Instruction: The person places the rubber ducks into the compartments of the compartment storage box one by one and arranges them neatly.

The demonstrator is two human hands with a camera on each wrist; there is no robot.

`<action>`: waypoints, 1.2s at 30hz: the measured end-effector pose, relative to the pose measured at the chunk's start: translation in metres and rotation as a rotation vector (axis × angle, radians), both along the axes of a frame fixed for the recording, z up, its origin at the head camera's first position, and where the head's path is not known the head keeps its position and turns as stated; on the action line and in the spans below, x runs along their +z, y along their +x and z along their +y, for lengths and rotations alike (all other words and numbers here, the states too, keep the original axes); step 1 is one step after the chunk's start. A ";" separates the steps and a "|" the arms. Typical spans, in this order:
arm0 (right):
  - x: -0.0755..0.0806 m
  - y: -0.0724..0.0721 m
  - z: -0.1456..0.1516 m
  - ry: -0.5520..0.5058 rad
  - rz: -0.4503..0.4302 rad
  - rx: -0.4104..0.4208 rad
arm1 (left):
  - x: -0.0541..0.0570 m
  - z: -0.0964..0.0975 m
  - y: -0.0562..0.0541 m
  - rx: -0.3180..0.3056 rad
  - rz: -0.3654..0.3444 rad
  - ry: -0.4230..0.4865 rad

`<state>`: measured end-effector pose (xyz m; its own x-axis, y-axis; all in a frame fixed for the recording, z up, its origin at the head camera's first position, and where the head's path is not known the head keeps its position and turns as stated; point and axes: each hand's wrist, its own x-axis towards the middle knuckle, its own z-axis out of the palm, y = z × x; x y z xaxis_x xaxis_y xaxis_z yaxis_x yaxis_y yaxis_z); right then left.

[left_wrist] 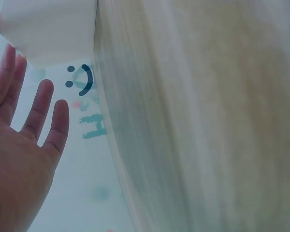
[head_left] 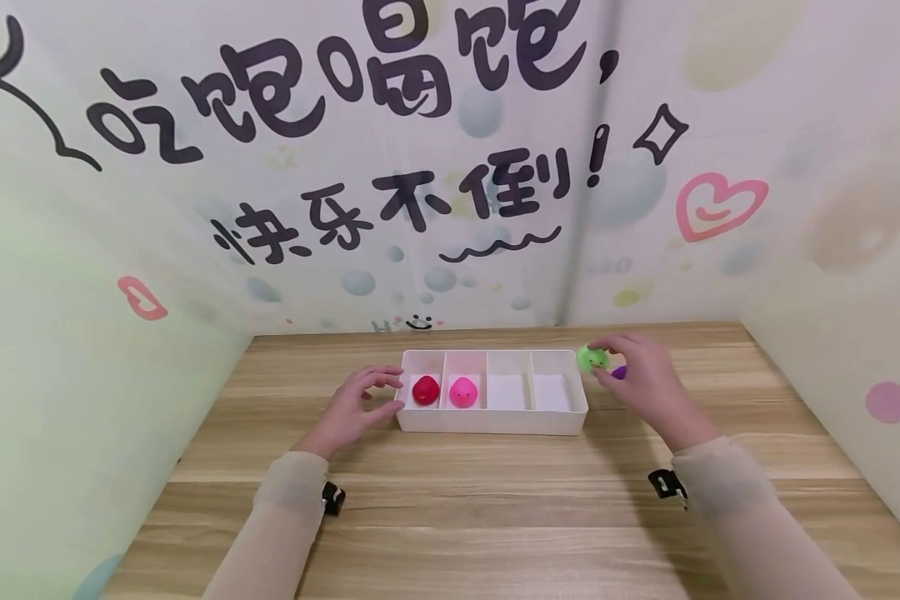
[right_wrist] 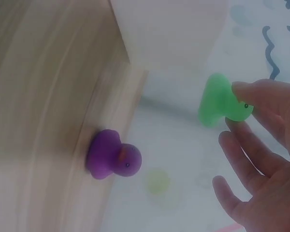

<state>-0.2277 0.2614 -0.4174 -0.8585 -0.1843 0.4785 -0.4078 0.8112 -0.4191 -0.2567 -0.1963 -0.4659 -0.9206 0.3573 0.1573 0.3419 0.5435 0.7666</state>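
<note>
My right hand [head_left: 645, 379] pinches a green rubber duck [right_wrist: 222, 102] by its head, raised above the table just off the right end of a white divided box [head_left: 491, 422]. On the table below it sits a purple rubber duck [right_wrist: 111, 154], mostly hidden by the hand in the head view. A red rubber duck [head_left: 425, 390] lies in the leftmost compartment, and a pink one [head_left: 463, 392] in the compartment beside it. The two right compartments hold nothing. At the box's left end is my left hand [head_left: 356, 406], its fingers spread, fingertips right at the end wall.
The box stands on a wooden table [head_left: 465, 517] near the back wall [head_left: 307, 292], which carries large dark lettering. Side walls rise at left and right. Each wrist wears a dark strap piece.
</note>
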 end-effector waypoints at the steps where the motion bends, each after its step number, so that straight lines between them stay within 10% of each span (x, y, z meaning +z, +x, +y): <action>1: 0.000 0.000 -0.001 -0.003 -0.004 0.002 | 0.000 0.000 0.000 -0.002 0.002 0.001; 36: -0.003 -0.010 -0.066 -0.033 -0.048 0.075 | -0.001 0.001 -0.001 0.003 0.003 0.006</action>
